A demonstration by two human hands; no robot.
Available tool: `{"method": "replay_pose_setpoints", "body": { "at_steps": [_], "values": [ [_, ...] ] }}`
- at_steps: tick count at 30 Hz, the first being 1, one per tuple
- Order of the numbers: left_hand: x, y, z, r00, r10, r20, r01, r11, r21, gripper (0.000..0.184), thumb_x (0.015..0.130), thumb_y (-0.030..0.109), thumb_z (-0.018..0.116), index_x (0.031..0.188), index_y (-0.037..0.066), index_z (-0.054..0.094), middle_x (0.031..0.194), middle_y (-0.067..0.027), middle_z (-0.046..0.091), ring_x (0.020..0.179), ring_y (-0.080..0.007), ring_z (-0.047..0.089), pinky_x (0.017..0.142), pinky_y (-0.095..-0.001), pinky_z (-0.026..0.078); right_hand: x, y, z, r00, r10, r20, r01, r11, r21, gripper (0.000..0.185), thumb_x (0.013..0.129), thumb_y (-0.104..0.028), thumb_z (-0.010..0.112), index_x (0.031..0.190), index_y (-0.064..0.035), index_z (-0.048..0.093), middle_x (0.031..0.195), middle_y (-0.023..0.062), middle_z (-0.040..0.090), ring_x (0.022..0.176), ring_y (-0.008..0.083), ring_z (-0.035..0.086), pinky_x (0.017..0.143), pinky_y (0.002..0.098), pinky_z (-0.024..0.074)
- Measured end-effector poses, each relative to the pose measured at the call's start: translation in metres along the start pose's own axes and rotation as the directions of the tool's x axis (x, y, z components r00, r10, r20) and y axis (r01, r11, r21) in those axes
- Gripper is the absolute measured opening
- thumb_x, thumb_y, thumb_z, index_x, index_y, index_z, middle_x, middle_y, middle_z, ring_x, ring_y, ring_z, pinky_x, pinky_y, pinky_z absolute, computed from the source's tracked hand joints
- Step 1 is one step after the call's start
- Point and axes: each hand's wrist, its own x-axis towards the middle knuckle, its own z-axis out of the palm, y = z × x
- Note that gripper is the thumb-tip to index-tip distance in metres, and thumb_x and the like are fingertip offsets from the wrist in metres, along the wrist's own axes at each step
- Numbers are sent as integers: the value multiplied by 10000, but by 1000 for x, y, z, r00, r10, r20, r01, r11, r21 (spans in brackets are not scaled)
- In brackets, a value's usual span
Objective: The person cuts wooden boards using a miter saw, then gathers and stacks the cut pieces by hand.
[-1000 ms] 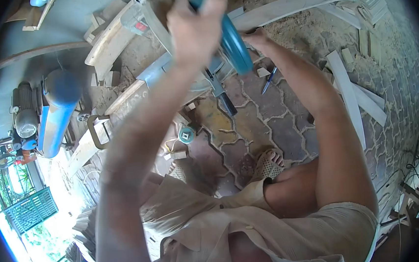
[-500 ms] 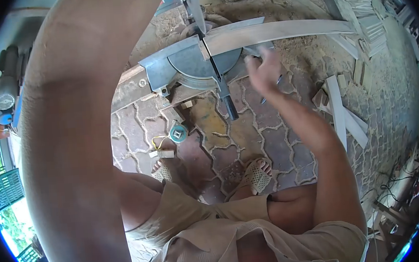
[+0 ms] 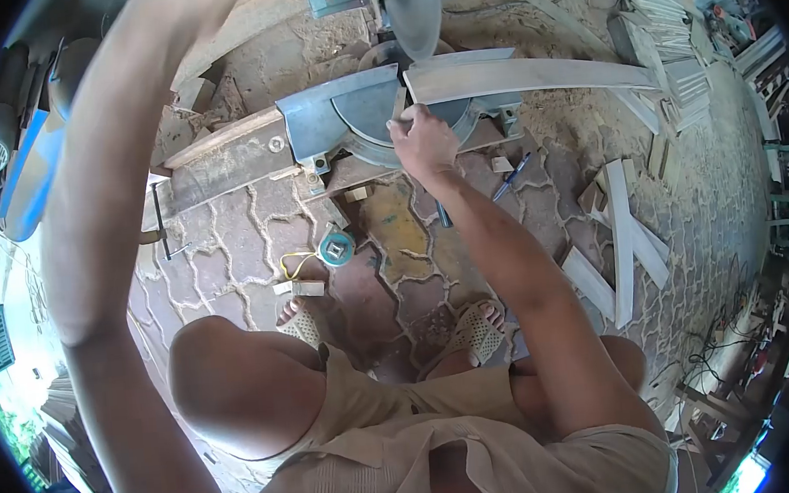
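Note:
My right hand point(image 3: 427, 142) is over the mitre saw's grey table point(image 3: 320, 123), its fingers pinched on a small wood offcut point(image 3: 399, 105) beside the slot. Right of the slot, a long, slightly curved wooden board point(image 3: 529, 76) lies along the fence, close to the fingertips but seemingly apart from them. The round saw blade point(image 3: 415, 21) hangs raised above the table, behind my right hand. My left arm point(image 3: 99, 196) reaches up along the left side, and its hand is beyond the top edge, so its grip is hidden.
On the paving lie a teal tape measure point(image 3: 336, 248), a blue pen point(image 3: 511, 177) and a clamp point(image 3: 163, 223). Cut wood strips point(image 3: 622, 247) lie to the right. A stack of slats point(image 3: 664, 17) stands at the back right, with sawdust around it.
My right hand has moved left from beside the board to the slot and closed on the offcut. The blade has risen. My view has shifted, showing more of the floor on the left.

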Motion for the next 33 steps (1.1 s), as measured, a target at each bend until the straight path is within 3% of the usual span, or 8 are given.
{"method": "replay_pose_setpoints", "body": {
  "at_steps": [3, 8, 10, 14, 16, 18, 22, 33],
  "values": [
    [-66, -51, 4, 983, -47, -175, 33, 996, -82, 483, 911, 435, 723, 942, -43, 657, 859, -92, 685, 755, -140, 666, 726, -317, 552, 2, -9, 1, 998, 25, -49, -28, 998, -56, 413, 904, -399, 654, 1165, -85, 591, 982, 166, 734, 924, 342, 724, 808, 473, 570],
    [-140, -187, 46, 961, -278, 19, 276, 944, -179, 232, 917, 192, 708, 965, -33, 684, 881, -82, 704, 776, -124, 694, 678, -259, 550, 18, -24, 12, 988, 145, 48, -137, 982, -133, 436, 902, -454, 637, 1118, -75, 644, 998, 176, 738, 926, 344, 726, 833, 469, 569],
    [-165, -216, 77, 943, -332, 18, 321, 895, -309, 239, 920, 201, 705, 940, -36, 677, 873, -80, 706, 774, -127, 704, 667, -255, 550, -7, -25, 17, 946, -235, 223, 254, 965, -62, 457, 889, -464, 664, 1087, -52, 668, 988, 194, 736, 874, 367, 726, 794, 474, 574],
    [-201, -237, 115, 825, -486, 289, 565, 724, -396, 257, 925, 216, 702, 874, -29, 647, 862, -105, 703, 775, -163, 721, 663, -274, 570, -59, -16, 1, 679, -520, 517, 464, 851, 246, 377, 906, -424, 677, 989, -56, 687, 890, 153, 737, 730, 305, 725, 657, 416, 580],
    [-214, -243, 126, 727, -571, 381, 685, 567, -457, 287, 938, 252, 692, 887, -24, 635, 866, -123, 702, 764, -200, 724, 670, -302, 587, -46, 6, -2, 855, -124, 504, -245, 760, 602, 318, 912, -376, 700, 855, -67, 654, 807, 105, 709, 612, 207, 673, 555, 332, 551],
    [-218, -243, 130, 700, -587, 406, 709, 502, -496, 265, 947, 236, 676, 901, -22, 631, 872, -126, 700, 762, -203, 723, 669, -308, 588, -13, 21, -18, 836, 260, 483, -548, 384, 743, 299, 943, -336, 676, 841, -57, 646, 753, 73, 668, 572, 152, 623, 524, 270, 525],
    [-230, -253, 136, 686, -576, 444, 707, 383, -594, 199, 972, 183, 615, 943, -15, 612, 888, -131, 684, 761, -215, 719, 678, -324, 594, 49, 53, -22, 744, 348, 571, -567, -124, 814, 290, 987, -326, 646, 829, -89, 594, 750, 41, 665, 627, 167, 636, 658, 373, 563],
    [-194, -222, 163, 723, -541, 430, 639, 287, -714, 387, 995, 393, 621, 1062, 13, 600, 1008, -118, 676, 887, -199, 696, 756, -351, 573, -14, 19, 0, 769, 262, 584, -599, -24, 800, 178, 949, -240, 711, 850, -152, 593, 634, -40, 480, 536, 131, 465, 601, 373, 491]
  ]
}}
